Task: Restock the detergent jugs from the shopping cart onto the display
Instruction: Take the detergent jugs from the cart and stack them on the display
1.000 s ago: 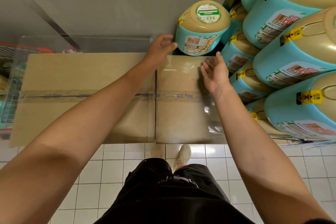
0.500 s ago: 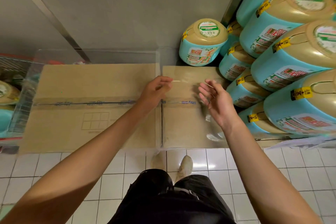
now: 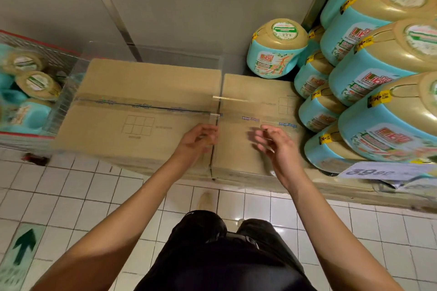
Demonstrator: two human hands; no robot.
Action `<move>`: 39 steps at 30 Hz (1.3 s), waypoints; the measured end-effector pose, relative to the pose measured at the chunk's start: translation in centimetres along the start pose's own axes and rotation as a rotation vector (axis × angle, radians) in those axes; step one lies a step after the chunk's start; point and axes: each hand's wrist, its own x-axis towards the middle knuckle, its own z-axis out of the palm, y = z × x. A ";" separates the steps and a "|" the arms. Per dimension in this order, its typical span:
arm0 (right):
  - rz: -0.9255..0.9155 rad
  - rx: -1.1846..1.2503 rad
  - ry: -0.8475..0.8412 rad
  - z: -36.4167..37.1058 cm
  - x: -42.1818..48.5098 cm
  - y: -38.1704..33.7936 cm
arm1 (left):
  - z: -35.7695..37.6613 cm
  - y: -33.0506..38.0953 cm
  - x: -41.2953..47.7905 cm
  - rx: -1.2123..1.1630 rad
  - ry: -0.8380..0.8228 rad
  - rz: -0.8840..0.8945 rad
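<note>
Both hands are hovering over two cardboard boxes. I am watching the left hand (image 3: pixel 197 140) curling its fingers at the clear divider (image 3: pixel 219 92) between the left box (image 3: pixel 142 92) and the right box (image 3: pixel 255 101) (whether it is gripping the panel, I cannot tell). The right hand (image 3: pixel 275 146) is hanging loosely curled, holding nothing. Detergent jugs (image 3: pixel 35 82) are lying in the shopping cart (image 3: pixel 28 135), a lone jug (image 3: pixel 276 49) is standing behind the right box, and stacked jugs (image 3: pixel 369 82) are filling the display (image 3: pixel 354 190) at right.

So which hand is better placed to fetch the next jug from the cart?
Left, probably. The cart with its jugs sits at the person's left, and the left hand is nearer it; the right hand is by the display stack.
</note>
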 end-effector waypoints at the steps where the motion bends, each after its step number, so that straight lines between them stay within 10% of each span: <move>1: -0.014 -0.030 -0.029 -0.6 -0.6 0.3 | 0.3 -0.6 -1.0 -0.013 0.020 0.002; 19: 0.114 -0.553 -0.511 -9.1 -11.5 8.9 | 3.4 -15.1 -27.0 -0.162 0.524 -0.132; 39: 0.140 -0.840 -0.941 16.8 -25.7 24.2 | -12.5 -28.5 -50.6 -0.339 0.882 -0.291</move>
